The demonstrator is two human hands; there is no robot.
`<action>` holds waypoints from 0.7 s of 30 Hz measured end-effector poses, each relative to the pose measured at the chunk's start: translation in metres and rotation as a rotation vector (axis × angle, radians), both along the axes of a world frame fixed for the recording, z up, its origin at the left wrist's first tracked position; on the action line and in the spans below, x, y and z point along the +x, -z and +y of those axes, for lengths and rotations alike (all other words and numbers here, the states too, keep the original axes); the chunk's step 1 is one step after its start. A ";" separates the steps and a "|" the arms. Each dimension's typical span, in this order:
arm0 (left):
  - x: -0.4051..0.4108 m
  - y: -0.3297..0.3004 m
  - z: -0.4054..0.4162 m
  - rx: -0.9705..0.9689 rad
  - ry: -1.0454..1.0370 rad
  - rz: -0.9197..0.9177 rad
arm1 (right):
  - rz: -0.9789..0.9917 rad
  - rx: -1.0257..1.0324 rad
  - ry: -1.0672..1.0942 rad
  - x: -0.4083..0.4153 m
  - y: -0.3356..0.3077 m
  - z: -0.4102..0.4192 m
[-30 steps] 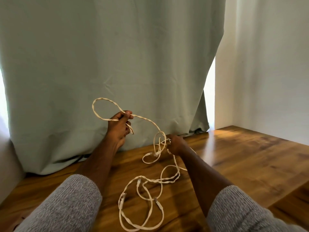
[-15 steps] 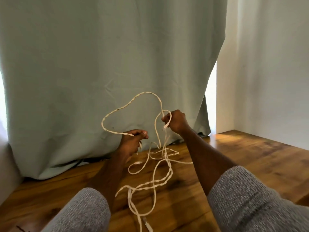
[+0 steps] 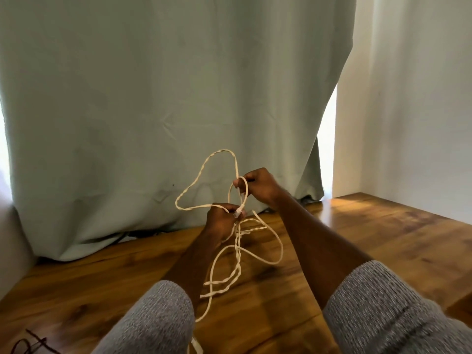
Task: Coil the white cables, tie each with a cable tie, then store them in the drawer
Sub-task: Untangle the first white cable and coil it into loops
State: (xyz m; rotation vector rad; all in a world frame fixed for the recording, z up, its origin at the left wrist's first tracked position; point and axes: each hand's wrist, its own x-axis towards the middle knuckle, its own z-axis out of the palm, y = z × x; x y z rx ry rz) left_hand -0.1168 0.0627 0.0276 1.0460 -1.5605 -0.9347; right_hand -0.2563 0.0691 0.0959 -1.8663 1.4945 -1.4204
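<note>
A twisted white cable [image 3: 238,261] hangs in loose loops between my hands and down onto the wooden table [image 3: 357,241]. My left hand [image 3: 221,221] grips the cable's strands and a small white connector at its fingertips. Up and to the right, my right hand [image 3: 258,186] pinches the cable where a small loop folds back. A larger loop [image 3: 204,175] arches in the air above both hands. The cable's lower end runs out of sight behind my left sleeve. No cable tie or drawer is in view.
A pale green curtain [image 3: 153,111] hangs right behind the table, its hem resting on the wood. A white wall [image 3: 413,98] closes the right side. A thin dark wire [image 3: 28,346] lies at the table's front left corner.
My right hand rose from the table with the cable and met the left hand. The left hand dropped and shifted right. The loose loops lifted off the table and drew together.
</note>
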 end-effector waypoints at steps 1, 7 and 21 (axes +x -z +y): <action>-0.001 0.000 -0.001 -0.006 -0.013 -0.022 | -0.005 -0.006 -0.011 0.000 0.001 0.001; 0.007 -0.011 -0.010 -0.020 -0.041 0.040 | 0.290 0.101 -0.059 -0.013 0.028 0.020; 0.024 -0.049 -0.024 -0.040 -0.137 0.139 | 0.626 0.064 0.482 -0.068 0.047 0.012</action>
